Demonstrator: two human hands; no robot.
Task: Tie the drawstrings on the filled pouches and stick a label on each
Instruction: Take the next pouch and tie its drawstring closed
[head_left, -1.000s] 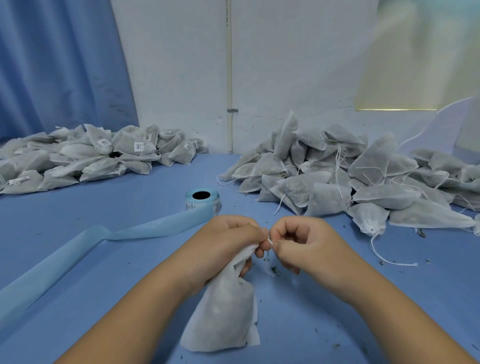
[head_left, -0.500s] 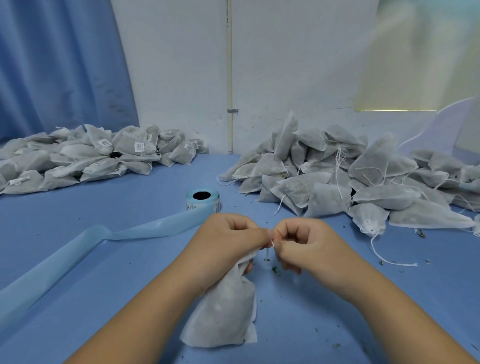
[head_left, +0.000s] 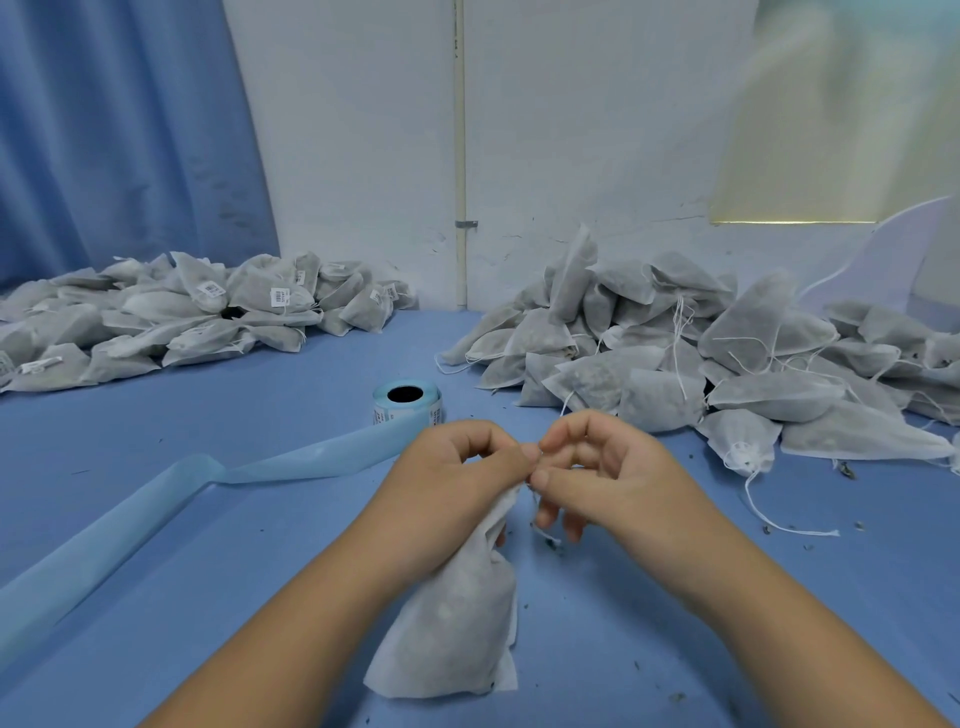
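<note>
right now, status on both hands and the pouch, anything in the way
Left hand grips pouch neck. Right hand pinches drawstring at the neck. No label visible on pouch. Label roll behind hands, nothing blocking.

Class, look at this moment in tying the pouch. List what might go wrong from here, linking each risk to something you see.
1. The thin drawstring is pinched by the right hand; it may slip, leaving a loose knot.
2. Dark crumbs lie on the table; the pouch, gripped at its neck by the left hand, might leak more.
3. The backing strip from the label roll trails nearby and could get dragged.
</note>
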